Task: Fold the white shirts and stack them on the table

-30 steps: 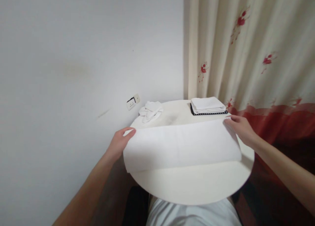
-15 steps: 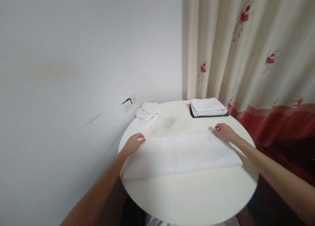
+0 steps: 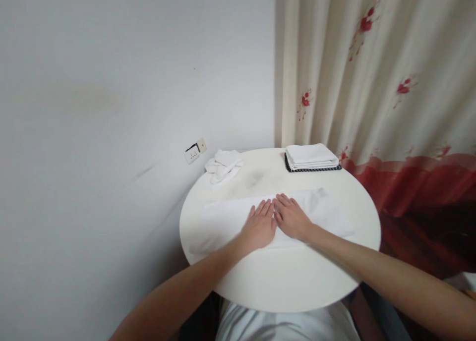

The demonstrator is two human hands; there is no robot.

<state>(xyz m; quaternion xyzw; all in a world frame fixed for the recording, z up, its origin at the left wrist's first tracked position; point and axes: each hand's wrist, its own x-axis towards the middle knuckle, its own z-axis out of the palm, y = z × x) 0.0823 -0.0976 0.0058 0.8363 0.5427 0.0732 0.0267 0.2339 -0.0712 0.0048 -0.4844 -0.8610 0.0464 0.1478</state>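
A white cloth (image 3: 223, 224), folded into a long strip, lies across the round white table (image 3: 290, 281). My left hand (image 3: 259, 224) rests flat on the middle of the cloth, fingers stretched away from me. Beside it, my right hand (image 3: 292, 216) also lies flat on the cloth, its fingertips close to those of the left. Neither hand grips anything. The cloth's right part (image 3: 327, 212) shows slight wrinkles, and its middle is partly covered by my hands.
A crumpled white cloth (image 3: 225, 165) lies at the table's back left, near the wall sockets (image 3: 192, 154). At the back right, folded white cloths (image 3: 311, 155) are stacked on a dark patterned piece (image 3: 316, 170). A flowered curtain (image 3: 334, 73) hangs behind.
Both hands have let go of the cloth's far corners and come together at its middle, now lying flat on it. The view has shifted slightly.
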